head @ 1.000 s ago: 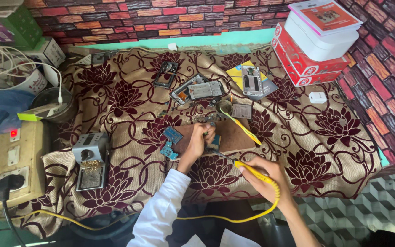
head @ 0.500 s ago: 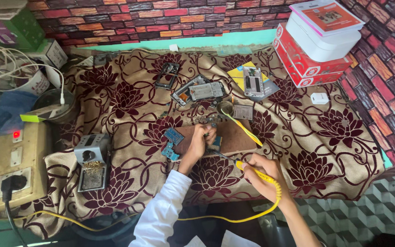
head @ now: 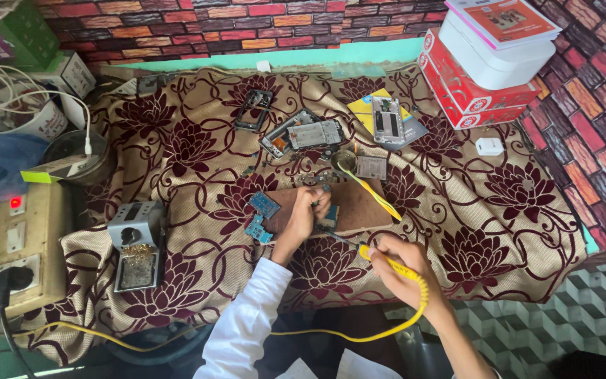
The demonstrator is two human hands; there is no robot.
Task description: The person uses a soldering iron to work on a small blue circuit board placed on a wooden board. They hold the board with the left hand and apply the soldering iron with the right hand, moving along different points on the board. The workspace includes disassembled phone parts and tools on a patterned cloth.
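We were soldering: our left hand point(head: 308, 209) pinned a small board point(head: 327, 215) on the brown mat point(head: 359, 210), our right hand point(head: 395, 261) gripped the iron point(head: 376, 254); next its tip needed careful aim

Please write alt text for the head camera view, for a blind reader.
On a flowered cloth, the left hand holds a small circuit board while the right hand points a yellow soldering iron at it. Phone parts lie behind.

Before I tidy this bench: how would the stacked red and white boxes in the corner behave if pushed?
The stacked boxes would probably slide as rigid blocks. The white box sits askew on the red ones, so it may shift off first. The patterned cloth under them might bunch up.
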